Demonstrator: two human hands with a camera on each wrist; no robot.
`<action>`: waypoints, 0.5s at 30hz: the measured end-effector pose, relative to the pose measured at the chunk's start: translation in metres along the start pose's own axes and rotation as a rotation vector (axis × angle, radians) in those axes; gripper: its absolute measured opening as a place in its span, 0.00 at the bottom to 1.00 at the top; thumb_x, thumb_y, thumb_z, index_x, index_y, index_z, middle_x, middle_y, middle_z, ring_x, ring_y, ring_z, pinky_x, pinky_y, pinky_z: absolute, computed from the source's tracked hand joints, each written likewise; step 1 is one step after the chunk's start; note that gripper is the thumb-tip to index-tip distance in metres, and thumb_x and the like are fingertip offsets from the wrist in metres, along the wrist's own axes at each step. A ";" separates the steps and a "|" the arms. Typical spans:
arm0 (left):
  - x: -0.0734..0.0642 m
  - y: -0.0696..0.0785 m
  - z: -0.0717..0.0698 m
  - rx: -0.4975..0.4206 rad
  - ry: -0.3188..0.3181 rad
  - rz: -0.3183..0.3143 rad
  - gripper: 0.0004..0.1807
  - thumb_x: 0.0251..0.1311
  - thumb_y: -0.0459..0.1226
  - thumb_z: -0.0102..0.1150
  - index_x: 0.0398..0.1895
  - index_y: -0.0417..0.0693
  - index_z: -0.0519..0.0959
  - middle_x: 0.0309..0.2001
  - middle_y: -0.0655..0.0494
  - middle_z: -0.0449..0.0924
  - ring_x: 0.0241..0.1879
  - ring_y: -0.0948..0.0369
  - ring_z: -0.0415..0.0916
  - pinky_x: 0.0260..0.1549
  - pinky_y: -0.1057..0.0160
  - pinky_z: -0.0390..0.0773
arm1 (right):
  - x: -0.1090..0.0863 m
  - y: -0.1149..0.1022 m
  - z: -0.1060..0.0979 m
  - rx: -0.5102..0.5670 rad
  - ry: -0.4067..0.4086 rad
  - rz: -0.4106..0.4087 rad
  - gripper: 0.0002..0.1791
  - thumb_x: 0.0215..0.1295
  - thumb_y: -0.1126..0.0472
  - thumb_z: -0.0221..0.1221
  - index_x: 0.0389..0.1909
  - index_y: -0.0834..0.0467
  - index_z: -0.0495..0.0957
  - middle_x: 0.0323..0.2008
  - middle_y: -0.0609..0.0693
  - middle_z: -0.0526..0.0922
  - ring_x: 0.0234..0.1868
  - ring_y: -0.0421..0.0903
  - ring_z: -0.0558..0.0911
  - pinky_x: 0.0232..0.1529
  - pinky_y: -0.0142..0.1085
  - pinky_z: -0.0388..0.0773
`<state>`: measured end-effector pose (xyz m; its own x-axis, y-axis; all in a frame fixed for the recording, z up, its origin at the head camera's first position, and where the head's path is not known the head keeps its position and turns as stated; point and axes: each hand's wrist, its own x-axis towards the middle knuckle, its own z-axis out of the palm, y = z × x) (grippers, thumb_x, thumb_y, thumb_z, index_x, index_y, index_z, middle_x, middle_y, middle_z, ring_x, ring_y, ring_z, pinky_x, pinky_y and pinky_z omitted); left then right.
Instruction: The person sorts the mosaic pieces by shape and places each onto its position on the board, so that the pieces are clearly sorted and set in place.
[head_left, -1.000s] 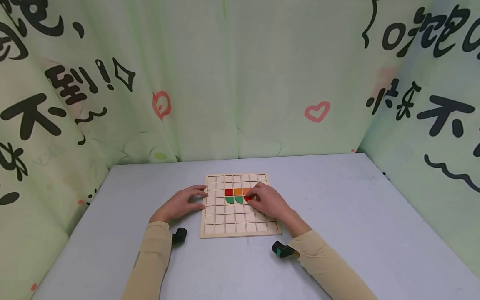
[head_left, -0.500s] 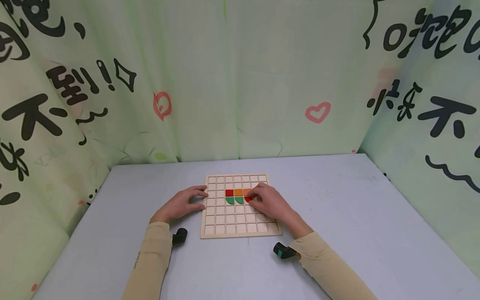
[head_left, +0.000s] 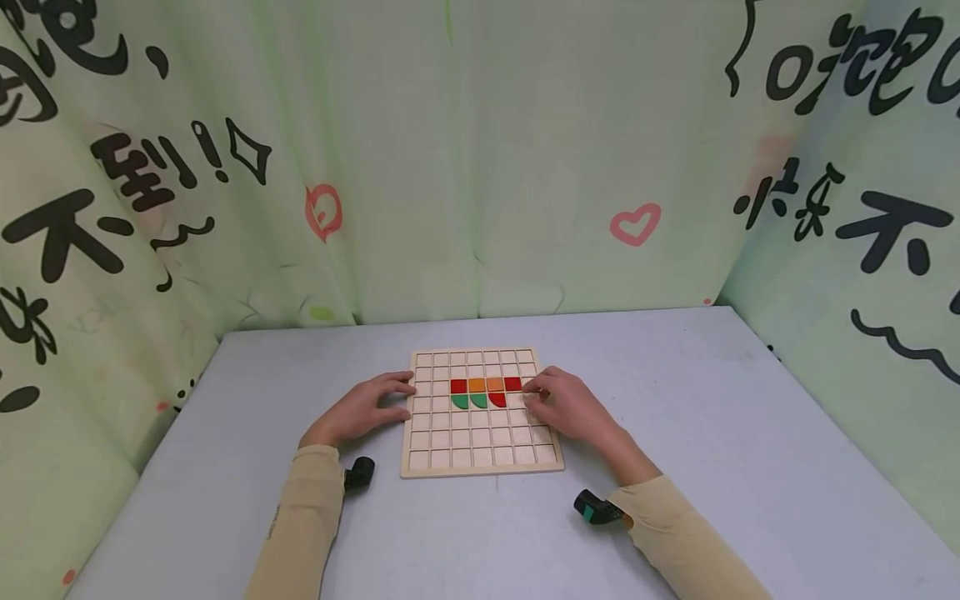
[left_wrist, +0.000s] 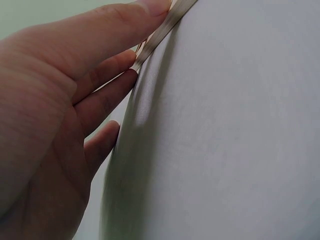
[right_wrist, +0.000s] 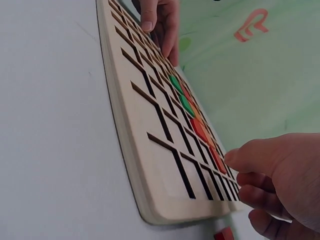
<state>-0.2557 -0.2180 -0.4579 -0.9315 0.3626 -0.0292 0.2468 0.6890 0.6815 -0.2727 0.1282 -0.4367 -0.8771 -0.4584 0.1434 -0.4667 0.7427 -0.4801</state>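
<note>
A wooden grid board point(head_left: 482, 473) lies on the table, with square cells. In one row sit a red square point(head_left: 458, 386), two orange squares point(head_left: 476, 385) and another red square point(head_left: 513, 384). Below them are two green quarter-circle pieces point(head_left: 460, 401) and a red one point(head_left: 497, 400). My left hand point(head_left: 362, 408) touches the board's left edge with extended thumb and fingers. Over the right edge my right hand point(head_left: 573, 407) has its fingertips beside the last red square; nothing shows between them. In the right wrist view, my right thumb point(right_wrist: 239, 159) is close to that square.
A small red block point(right_wrist: 224, 234) shows just past the board's edge in the right wrist view. The white table point(head_left: 300, 358) is bordered by printed curtains point(head_left: 480, 167). Black wrist cameras point(head_left: 360, 473) hang below both sleeves.
My right hand has moved right, off the pieces, toward the board's right edge. The red square at the row's right end, hidden before, now shows. My left hand has stayed put.
</note>
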 end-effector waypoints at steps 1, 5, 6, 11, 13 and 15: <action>0.000 0.000 0.000 0.000 -0.001 0.002 0.23 0.59 0.42 0.67 0.57 0.44 0.79 0.71 0.51 0.63 0.72 0.48 0.55 0.69 0.47 0.60 | -0.002 0.002 -0.002 -0.008 0.001 0.002 0.10 0.63 0.64 0.62 0.44 0.62 0.84 0.41 0.51 0.80 0.39 0.47 0.77 0.40 0.39 0.78; 0.001 0.001 0.000 -0.001 -0.001 0.006 0.23 0.59 0.42 0.67 0.57 0.44 0.79 0.71 0.50 0.63 0.72 0.48 0.55 0.69 0.47 0.59 | -0.011 0.011 -0.009 -0.015 -0.001 0.015 0.10 0.64 0.64 0.62 0.44 0.62 0.83 0.42 0.52 0.80 0.40 0.47 0.79 0.40 0.40 0.79; 0.001 0.001 0.000 -0.001 -0.001 0.007 0.23 0.59 0.42 0.67 0.57 0.44 0.79 0.72 0.50 0.63 0.72 0.48 0.55 0.69 0.47 0.59 | -0.013 0.013 -0.011 -0.016 -0.001 0.018 0.10 0.64 0.63 0.62 0.44 0.62 0.83 0.42 0.52 0.80 0.40 0.47 0.79 0.40 0.40 0.79; 0.001 0.001 -0.001 -0.003 -0.002 0.008 0.23 0.59 0.42 0.67 0.57 0.44 0.79 0.72 0.50 0.63 0.72 0.48 0.55 0.69 0.47 0.59 | -0.023 0.027 -0.018 -0.009 -0.010 0.039 0.10 0.63 0.63 0.63 0.44 0.61 0.83 0.42 0.52 0.81 0.41 0.48 0.80 0.41 0.42 0.80; 0.001 0.001 0.000 -0.001 -0.003 0.005 0.23 0.60 0.42 0.67 0.57 0.44 0.79 0.72 0.50 0.63 0.72 0.48 0.55 0.69 0.47 0.59 | -0.026 0.032 -0.021 -0.007 -0.019 0.050 0.11 0.63 0.63 0.63 0.45 0.61 0.83 0.42 0.52 0.81 0.41 0.48 0.80 0.42 0.43 0.80; 0.001 0.001 0.000 -0.001 -0.004 0.000 0.23 0.60 0.42 0.67 0.57 0.44 0.79 0.72 0.51 0.63 0.72 0.48 0.55 0.69 0.47 0.59 | -0.028 0.036 -0.024 -0.008 -0.031 0.059 0.11 0.63 0.63 0.63 0.45 0.62 0.83 0.43 0.52 0.81 0.42 0.49 0.80 0.43 0.44 0.80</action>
<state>-0.2565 -0.2174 -0.4573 -0.9305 0.3648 -0.0322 0.2464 0.6885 0.6821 -0.2674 0.1792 -0.4370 -0.8993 -0.4283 0.0882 -0.4151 0.7727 -0.4802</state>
